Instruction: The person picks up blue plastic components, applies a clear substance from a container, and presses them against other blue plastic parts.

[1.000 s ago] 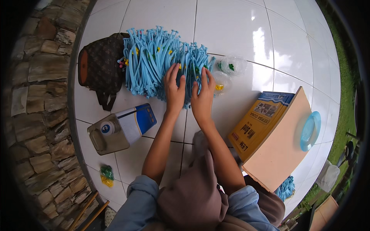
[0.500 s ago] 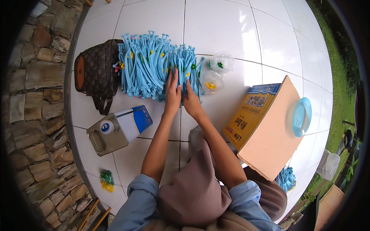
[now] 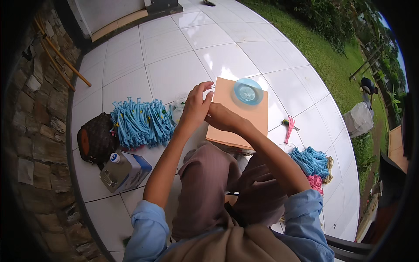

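My left hand (image 3: 196, 107) is raised beside the cardboard-topped box (image 3: 235, 124), its fingers stretched out and apart, holding nothing that I can see. Against its palm side, my right hand (image 3: 223, 117) has its fingers curled in; their tips are hidden, and I cannot see what they hold, if anything. A light-blue plastic bowl (image 3: 248, 92) sits on the box top, just beyond my right hand. Left of my hands, a thick row of slim light-blue strips with flared ends (image 3: 142, 122) lies on the tiles, with small yellow, green and pink bits among them.
Left stand a dark patterned bag (image 3: 97, 139) and a metal can (image 3: 124, 171). Clear plastic bags (image 3: 178, 109) lie beside the strips. On the right are pink strips (image 3: 289, 129), a second blue pile (image 3: 310, 162) and a pink bundle (image 3: 315, 184). A person (image 3: 369, 86) is on the grass.
Both hands have left the blue row, moving right to beside the box and coming together. My view has swung right and up, showing more floor, grass and the pink strips.
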A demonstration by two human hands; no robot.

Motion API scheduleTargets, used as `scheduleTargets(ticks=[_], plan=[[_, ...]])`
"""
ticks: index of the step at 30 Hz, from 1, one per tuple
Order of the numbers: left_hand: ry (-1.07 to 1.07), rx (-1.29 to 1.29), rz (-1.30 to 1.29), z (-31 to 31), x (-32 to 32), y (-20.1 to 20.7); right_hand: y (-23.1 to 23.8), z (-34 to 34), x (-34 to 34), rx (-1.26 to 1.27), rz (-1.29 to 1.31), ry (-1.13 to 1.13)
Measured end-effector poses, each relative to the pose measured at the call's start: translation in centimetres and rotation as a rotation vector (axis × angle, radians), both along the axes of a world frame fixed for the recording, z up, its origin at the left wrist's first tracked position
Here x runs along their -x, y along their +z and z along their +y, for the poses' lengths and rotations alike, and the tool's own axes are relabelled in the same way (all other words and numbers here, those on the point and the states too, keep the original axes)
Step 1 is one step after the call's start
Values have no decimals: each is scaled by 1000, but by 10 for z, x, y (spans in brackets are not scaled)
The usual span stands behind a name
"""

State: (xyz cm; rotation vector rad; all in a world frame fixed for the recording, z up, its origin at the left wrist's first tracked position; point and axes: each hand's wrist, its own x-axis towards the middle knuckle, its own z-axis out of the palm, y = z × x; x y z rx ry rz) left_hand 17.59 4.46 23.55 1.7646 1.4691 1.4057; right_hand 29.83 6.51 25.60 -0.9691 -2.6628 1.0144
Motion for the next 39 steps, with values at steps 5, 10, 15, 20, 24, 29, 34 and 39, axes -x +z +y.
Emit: scheduleTargets(ticks=[5,10,15,20,24,29,34,39], plan=[[-441,86,257,-14,-139,40,24,-34,-164,37,58,-429],[-696,96,950,-3,-259,-20,-26,-46,-281,230,-597,-662],[-795,439,1021,0,-308,-68,-45,-57,-330,286,-95,-760],[-1071,384,883,12,-351,-105,-129,-91,-440,253,-213,-1064],[-1063,531,674,37,-386,-149,-208,-129,-470,326,-701,-1128],[-1087,385,605,35,-449,-224,-265,-129,-507,-309,-482,-1251],[-1021,194,402,30,-530,-268,-276,-89,-529,-272,-480,-1347],[-927,-10,518,15,-535,-295,-290,-84,-516,-417,-454,-1466]])
